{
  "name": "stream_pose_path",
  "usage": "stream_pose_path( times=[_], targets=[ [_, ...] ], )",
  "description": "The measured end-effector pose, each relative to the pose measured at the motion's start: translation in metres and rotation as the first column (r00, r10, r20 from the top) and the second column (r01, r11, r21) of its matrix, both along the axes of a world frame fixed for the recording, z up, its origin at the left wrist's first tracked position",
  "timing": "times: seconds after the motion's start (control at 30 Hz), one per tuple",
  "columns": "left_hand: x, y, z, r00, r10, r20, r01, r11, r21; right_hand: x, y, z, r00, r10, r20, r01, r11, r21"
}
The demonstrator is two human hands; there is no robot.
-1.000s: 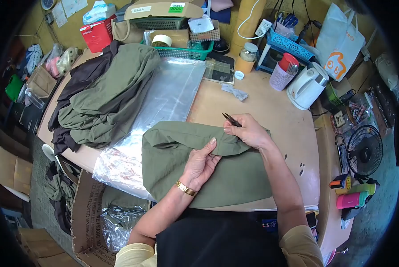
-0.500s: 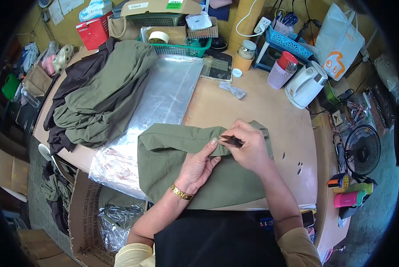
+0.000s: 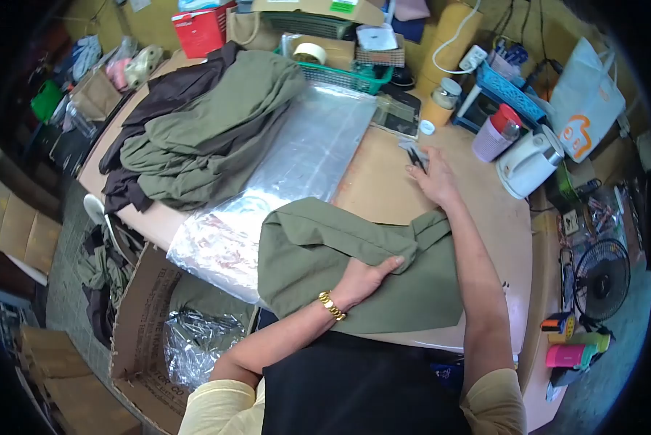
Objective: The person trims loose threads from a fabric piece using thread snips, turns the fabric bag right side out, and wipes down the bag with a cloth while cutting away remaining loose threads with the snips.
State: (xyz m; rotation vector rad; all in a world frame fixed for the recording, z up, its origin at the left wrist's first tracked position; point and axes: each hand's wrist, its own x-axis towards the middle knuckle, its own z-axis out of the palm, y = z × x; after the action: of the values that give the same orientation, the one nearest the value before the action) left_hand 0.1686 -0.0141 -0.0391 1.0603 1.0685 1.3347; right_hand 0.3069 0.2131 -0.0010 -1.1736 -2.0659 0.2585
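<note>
An olive-green garment (image 3: 307, 264) lies folded on the table in front of my body. My left hand (image 3: 363, 281) grips its folded edge, thumb on top and the other fingers hidden by the cloth. Farther back, my right hand (image 3: 437, 178) is stretched over the tabletop, closed around small dark thread snips (image 3: 414, 158) whose tips point away from me. Right by the snips lies a crumpled grey scrap of cloth (image 3: 403, 143), partly covered by them; whether they touch is unclear.
Clear plastic bags (image 3: 296, 152) lie left of centre, beside a heap of green and dark garments (image 3: 202, 130). A kettle (image 3: 526, 161) and a lilac cup (image 3: 493, 138) stand at the right. An open cardboard box (image 3: 138, 319) is below the table's left edge.
My right hand has left the garment's edge and reached away with the snips toward the grey scrap. My left hand stays on the garment, its fingers now under the cloth. The view has shifted.
</note>
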Motion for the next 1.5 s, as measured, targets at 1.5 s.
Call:
stream_pose_path(
  times=[1.5],
  targets=[
    [-0.129,-0.035,0.063,0.304,0.15,-0.941,0.269,0.934,0.236,0.049,-0.134,0.014,0.908,-0.036,0.417,0.054,0.998,-0.032]
  ],
)
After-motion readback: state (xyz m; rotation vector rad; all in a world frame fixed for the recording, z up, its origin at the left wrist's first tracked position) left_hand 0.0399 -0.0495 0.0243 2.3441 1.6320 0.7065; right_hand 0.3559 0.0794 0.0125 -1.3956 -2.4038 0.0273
